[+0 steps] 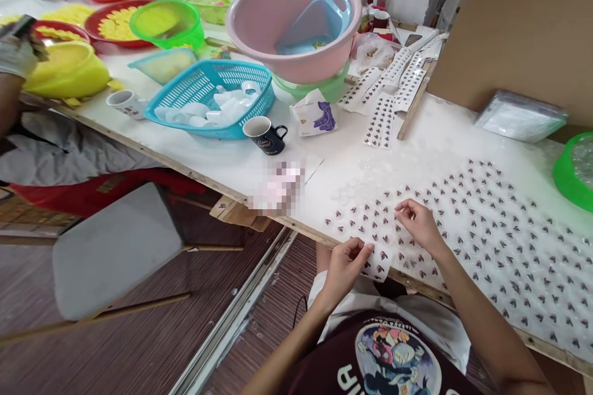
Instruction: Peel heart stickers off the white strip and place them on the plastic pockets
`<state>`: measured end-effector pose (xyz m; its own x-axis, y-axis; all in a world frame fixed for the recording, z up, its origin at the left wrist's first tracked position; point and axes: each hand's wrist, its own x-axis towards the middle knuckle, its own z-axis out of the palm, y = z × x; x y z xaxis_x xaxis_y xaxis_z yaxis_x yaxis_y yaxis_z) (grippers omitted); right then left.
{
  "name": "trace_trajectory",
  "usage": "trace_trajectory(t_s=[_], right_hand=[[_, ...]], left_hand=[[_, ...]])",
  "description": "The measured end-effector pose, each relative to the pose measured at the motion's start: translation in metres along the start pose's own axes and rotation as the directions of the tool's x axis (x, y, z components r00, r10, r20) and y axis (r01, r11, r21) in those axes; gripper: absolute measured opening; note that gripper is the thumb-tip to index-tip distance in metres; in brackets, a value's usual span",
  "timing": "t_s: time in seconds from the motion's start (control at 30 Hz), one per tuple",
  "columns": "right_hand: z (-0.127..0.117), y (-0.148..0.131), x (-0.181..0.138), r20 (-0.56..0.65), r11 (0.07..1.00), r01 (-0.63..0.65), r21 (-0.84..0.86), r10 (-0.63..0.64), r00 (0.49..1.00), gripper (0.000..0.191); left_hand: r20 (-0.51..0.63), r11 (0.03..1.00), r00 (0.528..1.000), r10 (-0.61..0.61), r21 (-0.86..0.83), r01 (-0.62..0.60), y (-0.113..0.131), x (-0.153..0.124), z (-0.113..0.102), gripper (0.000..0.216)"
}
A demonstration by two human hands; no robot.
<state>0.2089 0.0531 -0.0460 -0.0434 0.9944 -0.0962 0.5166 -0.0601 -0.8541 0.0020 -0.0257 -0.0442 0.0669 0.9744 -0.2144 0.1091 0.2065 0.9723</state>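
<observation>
White sheet [376, 262] with dark motifs [383, 255]

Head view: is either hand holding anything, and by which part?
The left hand holds a small printed sheet by its left side. Whether the right hand holds anything between its fingertips cannot be told.

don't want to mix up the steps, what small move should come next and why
Probably press the right hand lightly onto the table: its fingers bend down beside the dark motifs, though whether they pinch one is too small to tell. The left hand is busy holding the printed strip.
</observation>
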Motion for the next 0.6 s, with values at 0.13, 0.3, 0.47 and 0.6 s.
trace_trajectory(t_s=[0.13,0.3,0.47,0.6], right_hand=[[-0.012,-0.004,-0.011,0.000,1.000,0.014,0.023,-0.014,1.000,0.024],[-0.003,0.001,-0.002,-0.005,0.954,0.248,-0.168,-0.252,0.968,0.026],[0.026,0.024,0.027,0.061,0.804,0.458,-0.380,-0.472,0.880,0.036],[0.032,0.037,0.032,0.106,0.734,0.506,-0.454,-0.519,0.848,0.035]], left_hand=[[0.005,1.000,1.000,-0.012,-0.010,0.012,0.004,0.002,0.006,0.050],[0.003,0.999,1.000,-0.011,-0.050,0.011,0.000,0.001,0.012,0.054],[-0.011,0.999,1.000,0.004,-0.052,-0.004,-0.005,-0.002,0.010,0.055],[-0.047,0.998,0.999,0.006,-0.059,-0.008,0.000,-0.004,0.006,0.055]])
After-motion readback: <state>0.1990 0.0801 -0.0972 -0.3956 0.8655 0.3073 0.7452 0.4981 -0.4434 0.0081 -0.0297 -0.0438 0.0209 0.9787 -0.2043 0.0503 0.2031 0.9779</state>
